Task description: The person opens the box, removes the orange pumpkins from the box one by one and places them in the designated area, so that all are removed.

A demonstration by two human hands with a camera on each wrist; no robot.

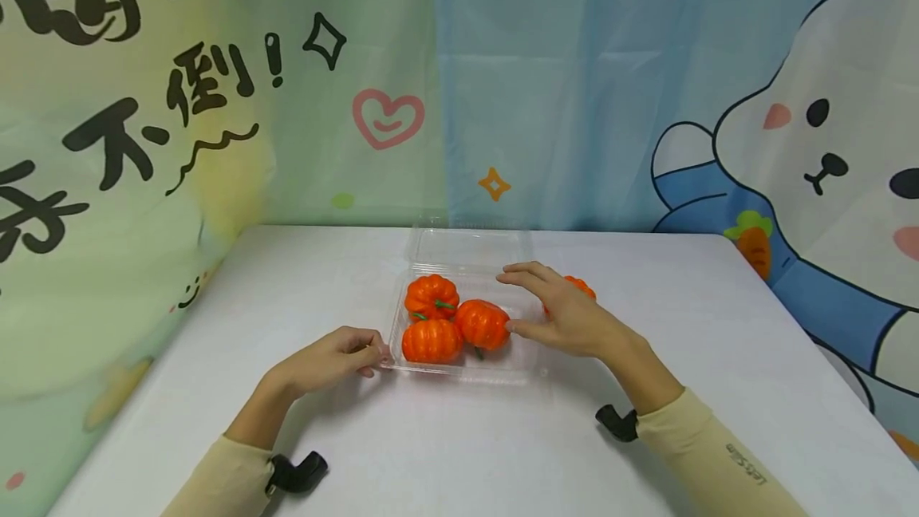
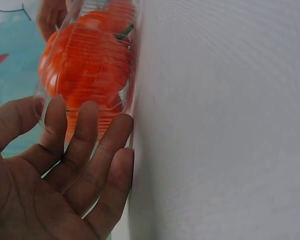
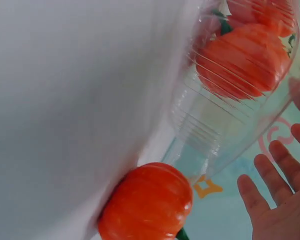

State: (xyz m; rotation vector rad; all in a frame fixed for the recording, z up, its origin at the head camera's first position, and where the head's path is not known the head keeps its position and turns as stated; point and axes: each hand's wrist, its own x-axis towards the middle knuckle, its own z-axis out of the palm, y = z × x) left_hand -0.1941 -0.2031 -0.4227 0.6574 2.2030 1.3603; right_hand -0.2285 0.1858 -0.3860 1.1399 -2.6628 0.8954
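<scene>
A clear plastic clamshell box (image 1: 527,357) lies on the table with its lid (image 1: 470,247) folded back. Inside it are three small orange pumpkins (image 1: 433,341) with green stems, grouped toward the left side. My left hand (image 1: 350,353) pinches the box's front left corner; the left wrist view shows its thumb on the rim and fingers against the ribbed wall. Over the right part of the box hovers my right hand (image 1: 567,313), fingers extended, its thumb near the rightmost pumpkin in the box (image 1: 483,324). Another pumpkin (image 3: 147,202) sits outside, right of the box, partly hidden by that hand in the head view.
The white table (image 1: 459,453) extends around the box on every side. Behind it hangs a printed cloth (image 1: 546,102) with a cartoon figure, hearts and lettering. A black wrist mount (image 1: 297,473) sticks out from the left sleeve, and another black mount (image 1: 617,424) from the right.
</scene>
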